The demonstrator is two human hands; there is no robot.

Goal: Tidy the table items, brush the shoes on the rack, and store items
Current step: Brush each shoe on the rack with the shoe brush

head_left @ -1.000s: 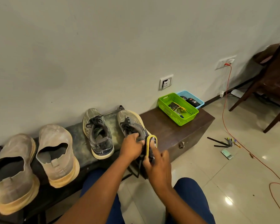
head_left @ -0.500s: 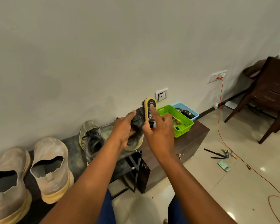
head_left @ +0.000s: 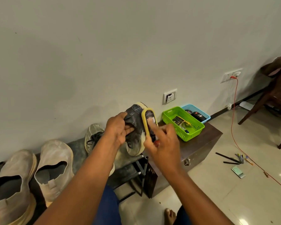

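Grey shoe (head_left: 134,127) gripped by left hand (head_left: 118,129) fingers; right hand (head_left: 162,140) fingers hold yellow brush (head_left: 148,120) against it.

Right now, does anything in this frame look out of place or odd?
Yes: several pens and a small green card lie scattered on the floor tiles right of the wooden chest, beside the trailing orange cable, rather than in the green basket.

Bare dark wooden table (head_left: 199,142) top is lying open in front of the green slotted plastic basket (head_left: 183,123), which is touching a blue plastic basket (head_left: 203,115) behind. Black pens (head_left: 230,159) are cluttering the glossy tiled floor (head_left: 234,195); an orange cable (head_left: 234,114) is crossing it.
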